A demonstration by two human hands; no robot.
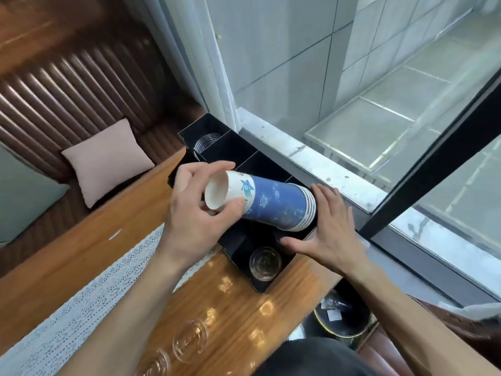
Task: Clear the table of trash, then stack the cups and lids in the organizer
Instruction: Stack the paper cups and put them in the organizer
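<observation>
A stack of blue-and-white paper cups [271, 203] lies on its side over the black organizer [244, 153]. My left hand [198, 204] grips the stack's narrow white base end. My right hand [329, 229] rests flat, fingers spread, against the stack's rims and on the organizer's near wall. Clear plastic cups [265, 263] sit in the organizer's nearest compartment. More clear cups [204, 142] lie in its far compartment. Two clear lids [189, 340] rest on the wooden table [238, 318] near the bottom edge.
A white lace runner [81, 308] crosses the table on the left. A dark trash bin [343, 318] with scraps stands below the table's right end. A window sill [311, 164] borders the organizer. A bench with a pink cushion [105, 161] lies to the left.
</observation>
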